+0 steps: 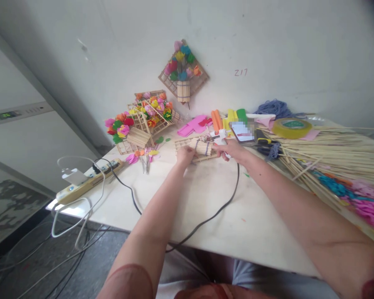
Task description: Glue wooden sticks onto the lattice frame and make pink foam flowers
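Note:
A small roll-shaped basket of pale wooden sticks (202, 146), bound with dark cords, lies on a wooden stick lattice (182, 144) on the table. My left hand (185, 155) is closed, its fingers pinching the basket's left end. My right hand (230, 149) wraps round a white glue gun (222, 134), beside the basket's right end. From the gun a black cord (227, 202) loops over the table's front edge. The gun's nozzle and its exact contact are too small to tell.
Finished lattices with paper flowers (149, 110) stand at the back left; another flower lattice (183, 70) leans on the wall. A power strip (89, 182) lies left. At right are a phone (243, 132), a tape roll (291, 127), thin sticks (336, 145) and coloured paper pieces (361, 199).

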`<act>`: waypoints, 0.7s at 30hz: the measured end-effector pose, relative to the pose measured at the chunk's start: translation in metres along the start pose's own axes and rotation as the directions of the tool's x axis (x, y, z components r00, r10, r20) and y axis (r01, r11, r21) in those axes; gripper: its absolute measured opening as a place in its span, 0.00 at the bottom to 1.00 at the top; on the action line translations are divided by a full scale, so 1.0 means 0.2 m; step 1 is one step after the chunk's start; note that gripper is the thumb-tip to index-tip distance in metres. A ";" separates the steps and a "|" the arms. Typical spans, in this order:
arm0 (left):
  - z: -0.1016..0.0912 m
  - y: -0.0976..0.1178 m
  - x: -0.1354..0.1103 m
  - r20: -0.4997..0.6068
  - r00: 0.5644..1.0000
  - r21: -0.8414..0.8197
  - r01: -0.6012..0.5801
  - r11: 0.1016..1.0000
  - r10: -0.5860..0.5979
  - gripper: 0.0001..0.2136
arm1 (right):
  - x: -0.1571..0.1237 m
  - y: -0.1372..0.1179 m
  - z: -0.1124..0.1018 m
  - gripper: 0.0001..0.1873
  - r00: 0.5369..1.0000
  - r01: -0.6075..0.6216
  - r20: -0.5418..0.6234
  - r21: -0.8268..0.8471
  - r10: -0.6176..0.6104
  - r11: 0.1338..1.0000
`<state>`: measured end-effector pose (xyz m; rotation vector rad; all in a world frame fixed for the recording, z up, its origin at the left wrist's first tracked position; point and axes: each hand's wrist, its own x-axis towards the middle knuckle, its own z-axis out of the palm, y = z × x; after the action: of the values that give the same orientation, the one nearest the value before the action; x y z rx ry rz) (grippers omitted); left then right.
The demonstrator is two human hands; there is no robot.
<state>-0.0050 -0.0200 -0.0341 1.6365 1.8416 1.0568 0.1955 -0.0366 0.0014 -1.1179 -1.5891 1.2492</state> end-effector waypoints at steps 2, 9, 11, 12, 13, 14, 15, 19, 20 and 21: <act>0.00 0.00 0.00 -0.009 1.000 0.023 -0.005 1.000 0.005 0.05 | 0.00 -0.01 -0.01 0.12 1.000 0.000 -0.002 -0.020 0.000 1.000; -0.01 0.00 -0.02 -0.006 1.000 0.080 -0.005 0.997 0.006 0.07 | 0.00 -0.02 -0.04 0.13 0.999 0.029 0.035 -0.063 -0.027 0.998; -0.02 0.01 -0.03 -0.012 1.000 0.083 -0.005 0.997 0.006 0.07 | 0.00 -0.02 -0.04 0.13 0.999 0.034 0.045 -0.086 -0.031 0.996; -0.02 0.01 -0.03 -0.014 1.000 0.086 -0.006 0.996 0.007 0.07 | 0.00 -0.02 -0.04 0.14 0.998 0.037 0.050 -0.099 -0.032 0.994; -0.03 0.01 -0.03 -0.016 1.000 0.094 -0.006 0.996 0.008 0.07 | 0.00 -0.02 -0.04 0.14 0.998 0.039 0.054 -0.113 -0.033 0.993; -0.03 0.02 -0.03 -0.017 1.000 0.108 -0.006 0.994 0.008 0.07 | 0.00 -0.02 -0.04 0.14 0.998 0.041 0.057 -0.130 -0.034 0.991; -0.04 0.02 -0.04 -0.015 1.000 0.124 -0.005 0.992 0.007 0.07 | 0.00 -0.02 -0.04 0.15 0.998 0.044 0.059 -0.149 -0.036 0.988; -0.05 0.02 -0.04 -0.003 1.000 0.170 -0.003 0.985 0.004 0.07 | -0.01 -0.04 -0.02 0.16 0.997 0.053 0.059 -0.216 -0.041 0.975; -0.05 0.02 -0.04 0.003 1.000 0.173 -0.006 0.985 0.005 0.08 | -0.02 -0.05 -0.02 0.17 0.998 0.050 0.052 -0.232 -0.039 0.971; -0.05 0.02 -0.04 0.009 1.000 0.174 -0.008 0.985 0.006 0.08 | -0.03 -0.06 -0.01 0.17 0.998 0.046 0.042 -0.250 -0.036 0.967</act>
<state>-0.0088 -0.0300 -0.0257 1.7436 1.9717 0.9116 0.1977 -0.0421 0.0124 -1.2159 -1.8278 1.0680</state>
